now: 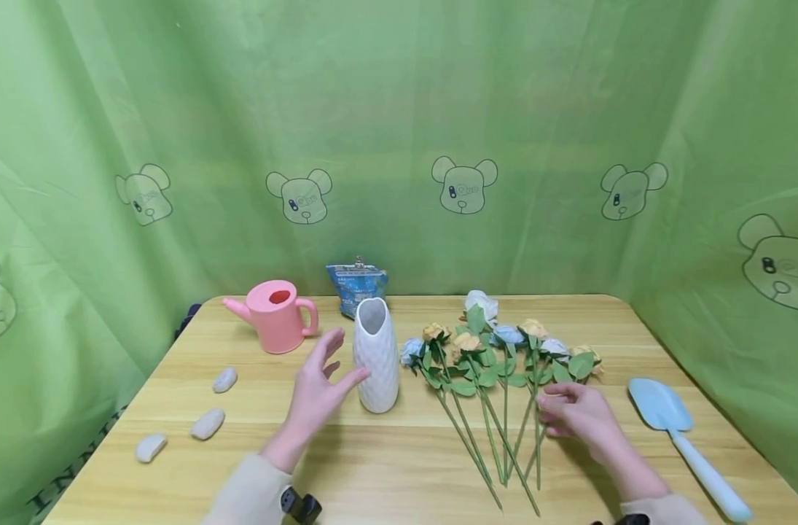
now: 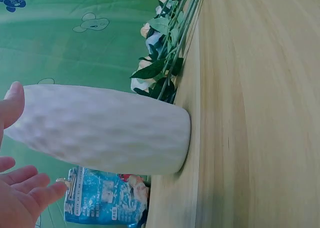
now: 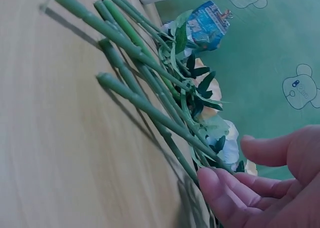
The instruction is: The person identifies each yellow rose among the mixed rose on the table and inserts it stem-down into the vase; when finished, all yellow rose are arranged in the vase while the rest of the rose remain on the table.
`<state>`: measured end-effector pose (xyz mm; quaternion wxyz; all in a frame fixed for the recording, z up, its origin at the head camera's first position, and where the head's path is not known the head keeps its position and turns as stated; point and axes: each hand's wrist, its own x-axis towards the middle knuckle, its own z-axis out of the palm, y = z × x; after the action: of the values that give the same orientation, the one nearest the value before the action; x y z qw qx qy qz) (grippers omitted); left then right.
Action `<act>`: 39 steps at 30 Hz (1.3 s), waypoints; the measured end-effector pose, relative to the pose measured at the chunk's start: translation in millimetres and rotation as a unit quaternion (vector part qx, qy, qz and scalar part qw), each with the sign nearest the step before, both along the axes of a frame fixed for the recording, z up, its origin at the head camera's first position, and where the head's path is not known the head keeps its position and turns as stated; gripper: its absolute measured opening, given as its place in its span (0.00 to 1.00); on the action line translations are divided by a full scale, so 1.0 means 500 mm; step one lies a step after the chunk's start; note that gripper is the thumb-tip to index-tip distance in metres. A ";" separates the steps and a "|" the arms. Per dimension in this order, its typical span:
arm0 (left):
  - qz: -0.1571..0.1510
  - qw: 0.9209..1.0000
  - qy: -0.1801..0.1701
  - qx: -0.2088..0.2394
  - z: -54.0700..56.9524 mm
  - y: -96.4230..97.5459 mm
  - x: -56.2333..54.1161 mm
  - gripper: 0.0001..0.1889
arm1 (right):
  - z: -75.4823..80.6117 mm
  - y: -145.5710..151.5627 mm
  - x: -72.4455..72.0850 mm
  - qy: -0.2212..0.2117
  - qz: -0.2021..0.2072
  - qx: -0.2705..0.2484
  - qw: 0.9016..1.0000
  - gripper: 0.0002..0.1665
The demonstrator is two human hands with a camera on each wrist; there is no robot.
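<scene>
A white textured vase (image 1: 377,364) stands upright on the table. My left hand (image 1: 320,383) is at its left side with thumb and fingers spread; the thumb overlaps the vase in view, and whether it touches I cannot tell. In the left wrist view the vase (image 2: 110,128) fills the middle, beside the fingers (image 2: 35,188). Several artificial roses (image 1: 467,343) in white, blue and peach lie to its right, green stems towards me. At the rightmost stems is my right hand (image 1: 579,415). Its fingertips (image 3: 210,180) are by a stem (image 3: 160,113), the thumb held apart.
A pink watering can (image 1: 280,321) stands at the back left, and a blue clipped bag (image 1: 356,284) behind the vase. Several pale stones (image 1: 207,424) lie at left. A light blue trowel (image 1: 687,445) rests near the right edge. Green curtain (image 1: 399,109) surrounds the table.
</scene>
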<state>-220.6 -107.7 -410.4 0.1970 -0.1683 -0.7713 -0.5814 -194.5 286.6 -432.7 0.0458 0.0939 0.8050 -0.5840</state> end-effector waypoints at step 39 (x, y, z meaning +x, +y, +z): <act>-0.050 0.996 -0.052 0.051 0.049 0.037 0.005 0.34 | 0.150 -0.105 -0.037 0.111 0.042 -0.055 0.991 0.32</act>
<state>-218.0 -89.0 -385.8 0.1355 -0.1655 -0.7405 -0.6371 -213.2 234.2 -357.5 -0.0142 -0.0084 0.7749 -0.6319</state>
